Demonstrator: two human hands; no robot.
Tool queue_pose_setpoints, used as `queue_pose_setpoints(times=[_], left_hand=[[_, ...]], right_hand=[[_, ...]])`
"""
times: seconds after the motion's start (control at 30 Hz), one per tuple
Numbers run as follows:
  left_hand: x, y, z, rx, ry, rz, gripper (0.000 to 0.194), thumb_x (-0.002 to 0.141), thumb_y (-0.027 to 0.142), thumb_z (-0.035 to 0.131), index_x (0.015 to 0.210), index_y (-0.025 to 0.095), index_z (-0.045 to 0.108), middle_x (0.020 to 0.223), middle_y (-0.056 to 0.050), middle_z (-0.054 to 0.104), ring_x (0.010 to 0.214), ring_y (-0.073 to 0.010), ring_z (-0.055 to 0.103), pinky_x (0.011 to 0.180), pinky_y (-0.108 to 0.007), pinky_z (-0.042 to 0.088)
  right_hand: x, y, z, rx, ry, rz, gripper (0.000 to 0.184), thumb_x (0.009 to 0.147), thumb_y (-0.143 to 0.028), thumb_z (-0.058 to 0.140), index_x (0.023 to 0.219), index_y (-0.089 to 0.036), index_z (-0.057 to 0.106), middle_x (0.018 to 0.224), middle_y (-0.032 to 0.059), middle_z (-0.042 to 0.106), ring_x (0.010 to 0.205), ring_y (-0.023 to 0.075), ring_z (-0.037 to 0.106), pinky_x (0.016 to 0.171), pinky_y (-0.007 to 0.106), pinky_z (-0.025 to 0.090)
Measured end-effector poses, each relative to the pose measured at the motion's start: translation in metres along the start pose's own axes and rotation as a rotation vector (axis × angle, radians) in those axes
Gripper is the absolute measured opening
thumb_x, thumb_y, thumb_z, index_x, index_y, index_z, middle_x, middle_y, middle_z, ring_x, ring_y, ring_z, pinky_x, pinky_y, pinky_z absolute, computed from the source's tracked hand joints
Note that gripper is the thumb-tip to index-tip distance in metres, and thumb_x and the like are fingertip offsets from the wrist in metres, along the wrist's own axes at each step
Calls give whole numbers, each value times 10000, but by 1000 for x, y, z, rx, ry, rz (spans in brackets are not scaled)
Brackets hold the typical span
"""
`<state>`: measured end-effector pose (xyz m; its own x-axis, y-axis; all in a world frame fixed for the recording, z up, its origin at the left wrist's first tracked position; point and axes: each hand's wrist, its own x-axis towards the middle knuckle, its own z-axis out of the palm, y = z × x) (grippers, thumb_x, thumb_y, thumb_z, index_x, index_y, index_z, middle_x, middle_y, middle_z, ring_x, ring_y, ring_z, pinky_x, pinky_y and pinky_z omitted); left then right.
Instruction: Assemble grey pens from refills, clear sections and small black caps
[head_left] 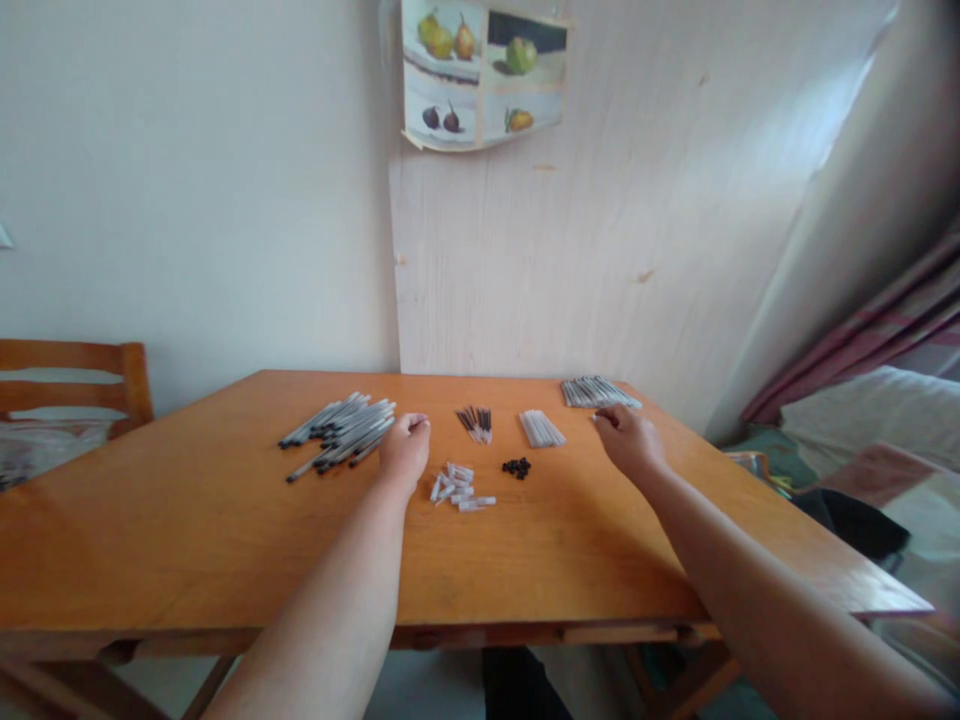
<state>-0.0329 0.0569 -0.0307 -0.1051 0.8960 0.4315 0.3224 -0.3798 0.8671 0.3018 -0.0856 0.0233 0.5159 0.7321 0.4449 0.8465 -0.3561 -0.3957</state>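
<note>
My left hand (405, 450) is closed beside the right end of a loose pile of grey pens with black ends (341, 432). Its fingers are curled in, so anything in them is hidden. Over on the right, my right hand (628, 436) is pinched shut just in front of a row of grey pen pieces (598, 391). A tiny pale bit shows at its fingertips, too small to name. Between the hands lie short dark refills (476, 422), translucent white tubes (541, 429), clear pen caps (459, 488) and small black plugs (516, 467).
Everything rests on an orange wooden table (570, 570) that meets the wall at the back. A wooden chair (67, 375) stands at the left. Fruit pictures (484, 75) hang on the wall. A curtain (855, 330) and bedding are at the right.
</note>
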Motion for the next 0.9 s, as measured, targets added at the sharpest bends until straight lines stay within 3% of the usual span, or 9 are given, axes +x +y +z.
queue_pose_setpoints(times=[0.2, 0.33, 0.57, 0.9], left_hand=[[-1, 1, 1, -11, -14, -21, 227, 767, 322, 548, 876, 172, 681, 911, -69, 721, 888, -214, 650, 831, -321, 470], [-3, 4, 2, -24, -13, -35, 231, 760, 307, 544, 870, 165, 688, 882, -67, 717, 879, -211, 644, 833, -314, 460], [-2, 4, 2, 18, -31, -39, 231, 770, 326, 550, 868, 171, 690, 892, -65, 718, 898, -208, 639, 834, -307, 452], [2, -4, 6, 64, -55, -45, 270, 783, 376, 539, 863, 175, 701, 868, -57, 718, 856, -202, 639, 753, -284, 445]], right_hand=[[-3, -38, 10, 53, -125, -97, 251, 846, -339, 503, 921, -221, 712, 888, 51, 722, 836, 199, 624, 645, 251, 368], [3, -49, 25, 82, -191, -101, 211, 808, -330, 537, 836, -210, 709, 823, 48, 712, 777, 182, 616, 631, 242, 379], [21, -31, 50, -36, -277, 18, 210, 766, -278, 538, 741, -161, 711, 749, 85, 692, 677, 180, 611, 541, 248, 339], [32, -9, 67, -97, -335, 57, 251, 757, -310, 570, 800, -124, 735, 838, 146, 719, 749, 218, 652, 583, 256, 379]])
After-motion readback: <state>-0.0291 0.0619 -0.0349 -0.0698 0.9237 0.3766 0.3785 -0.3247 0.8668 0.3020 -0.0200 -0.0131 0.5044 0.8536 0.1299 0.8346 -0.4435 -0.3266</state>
